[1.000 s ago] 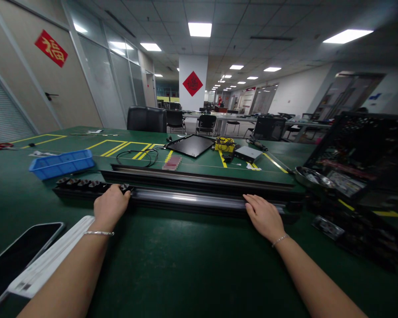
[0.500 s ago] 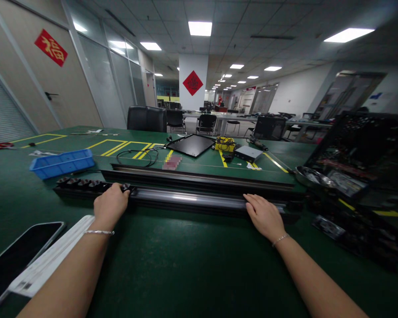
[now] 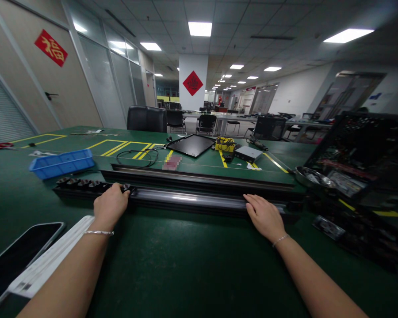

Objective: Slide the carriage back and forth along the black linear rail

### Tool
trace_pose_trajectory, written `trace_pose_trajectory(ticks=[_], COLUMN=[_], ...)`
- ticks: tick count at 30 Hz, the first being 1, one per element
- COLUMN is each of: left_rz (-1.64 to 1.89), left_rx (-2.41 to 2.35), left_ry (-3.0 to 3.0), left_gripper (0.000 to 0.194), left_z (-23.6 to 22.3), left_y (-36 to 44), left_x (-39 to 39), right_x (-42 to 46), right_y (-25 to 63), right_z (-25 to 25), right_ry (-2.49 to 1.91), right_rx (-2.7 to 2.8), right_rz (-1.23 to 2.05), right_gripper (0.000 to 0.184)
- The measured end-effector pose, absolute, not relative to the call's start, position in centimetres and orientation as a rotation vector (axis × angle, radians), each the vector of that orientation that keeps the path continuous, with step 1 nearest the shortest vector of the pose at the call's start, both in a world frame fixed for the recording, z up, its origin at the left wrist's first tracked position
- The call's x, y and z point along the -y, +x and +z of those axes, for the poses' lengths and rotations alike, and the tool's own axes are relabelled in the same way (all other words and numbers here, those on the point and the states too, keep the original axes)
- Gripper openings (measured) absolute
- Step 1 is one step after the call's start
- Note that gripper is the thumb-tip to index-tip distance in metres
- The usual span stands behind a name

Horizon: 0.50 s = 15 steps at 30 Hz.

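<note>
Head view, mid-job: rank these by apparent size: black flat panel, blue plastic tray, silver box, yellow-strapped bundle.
1. Black flat panel and blue plastic tray: too alike to rank.
2. Silver box.
3. Yellow-strapped bundle, smallest.

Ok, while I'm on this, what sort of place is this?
Most likely an electronics assembly or repair workshop. A green bench mat marked with yellow tape covers the bench, a blue plastic parts tray sits on it, and a black electronics unit with exposed circuit boards stands at the right.

Long black-and-silver alum. extrusion rail (image 3: 189, 199) lying flat, horiz., 12 o'clock on green bench mat (image 3: 192, 260), parallel to 2nd black rail (image 3: 199, 180) just behind.
</note>
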<state>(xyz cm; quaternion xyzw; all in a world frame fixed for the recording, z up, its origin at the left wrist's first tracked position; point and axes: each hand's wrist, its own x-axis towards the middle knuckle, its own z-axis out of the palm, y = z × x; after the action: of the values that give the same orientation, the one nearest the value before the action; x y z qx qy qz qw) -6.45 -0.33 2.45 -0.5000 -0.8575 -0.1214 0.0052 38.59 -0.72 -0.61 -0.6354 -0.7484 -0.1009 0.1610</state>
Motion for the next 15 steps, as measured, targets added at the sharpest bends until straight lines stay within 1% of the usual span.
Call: trace_pose_trajectory(ticks=[15], left_rz=[-0.368], left_rx=[2.65], left_ry=[-1.585], left_gripper=[0.043], left_z=[1.86], left_y=[-7.07], left_x=[0.03], right_x=[0.79], right_y=[38.59], right_z=[-0.55], right_ry=[-1.828], right_rx=[2.13], right_rz=[-0.266], right_gripper=[0.045])
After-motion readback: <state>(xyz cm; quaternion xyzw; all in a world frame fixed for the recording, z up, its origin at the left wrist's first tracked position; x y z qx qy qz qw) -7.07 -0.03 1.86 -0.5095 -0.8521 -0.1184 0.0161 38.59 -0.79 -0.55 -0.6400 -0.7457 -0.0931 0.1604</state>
